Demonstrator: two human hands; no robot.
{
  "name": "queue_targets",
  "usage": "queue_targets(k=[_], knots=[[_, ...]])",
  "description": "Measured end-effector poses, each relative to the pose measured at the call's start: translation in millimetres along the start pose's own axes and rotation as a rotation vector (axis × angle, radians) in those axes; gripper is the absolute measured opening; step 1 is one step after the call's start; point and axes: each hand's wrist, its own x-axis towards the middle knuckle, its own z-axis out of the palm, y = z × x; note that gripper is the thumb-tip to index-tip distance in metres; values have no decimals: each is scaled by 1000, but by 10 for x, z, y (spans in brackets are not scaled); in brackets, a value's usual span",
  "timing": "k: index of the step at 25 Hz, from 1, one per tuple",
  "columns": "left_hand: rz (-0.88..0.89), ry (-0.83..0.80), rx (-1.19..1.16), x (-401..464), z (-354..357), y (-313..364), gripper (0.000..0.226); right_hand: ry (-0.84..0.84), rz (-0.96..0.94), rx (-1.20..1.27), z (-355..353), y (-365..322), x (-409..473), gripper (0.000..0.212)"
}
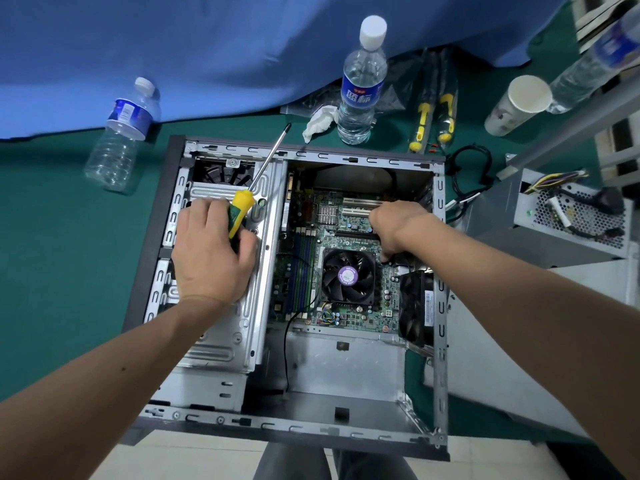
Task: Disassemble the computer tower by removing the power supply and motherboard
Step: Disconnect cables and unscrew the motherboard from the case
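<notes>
The open computer tower point(440, 306) lies on its side on the green table. Its green motherboard point(346, 230) sits inside, with a black CPU fan point(348, 277) in the middle. My left hand point(211, 251) rests on the silver drive cage point(225, 344) and grips a yellow-and-green screwdriver point(242, 206), its shaft pointing up and away. My right hand point(394, 226) reaches down onto the motherboard right of the CPU fan, fingers curled at the board; what they touch is hidden. The grey power supply point(554, 220) lies outside the case at the right, cables on top.
Two water bottles point(362, 81) point(121, 133) stand or lie behind the case, with a crumpled tissue point(318, 121). Packaged yellow screwdrivers point(433, 112), a paper cup point(519, 102) and a third bottle point(588, 64) are at the back right. Blue cloth point(173, 46) covers the far table.
</notes>
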Motion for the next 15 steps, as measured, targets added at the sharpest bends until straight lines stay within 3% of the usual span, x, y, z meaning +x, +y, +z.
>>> queue_targets(k=[3,15], knots=[[3,4,0,2,5,-2,20,57,-56,-52,26,-9,12,29],[-7,1,10,4,2,5,21,74,-120,3,95,1,75,37]])
